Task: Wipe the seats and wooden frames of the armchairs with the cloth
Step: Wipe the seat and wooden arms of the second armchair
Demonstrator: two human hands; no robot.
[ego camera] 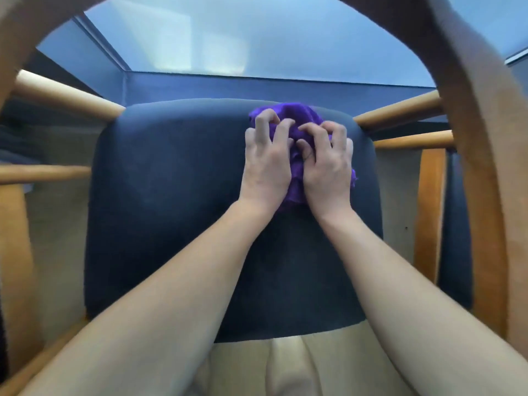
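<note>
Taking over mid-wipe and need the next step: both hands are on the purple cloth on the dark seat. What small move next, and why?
Probably slide the purple cloth leftward along the far edge of the seat. The left hand and right hand hold it bunched near the far right corner, and most of the seat lies to its left.

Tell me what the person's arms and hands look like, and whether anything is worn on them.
Both are bare. The left forearm and right forearm show no sleeve anywhere in view, and no watch or bracelet sits at either wrist. The left hand and right hand wear no gloves, and no rings show on the visible fingers.
</note>
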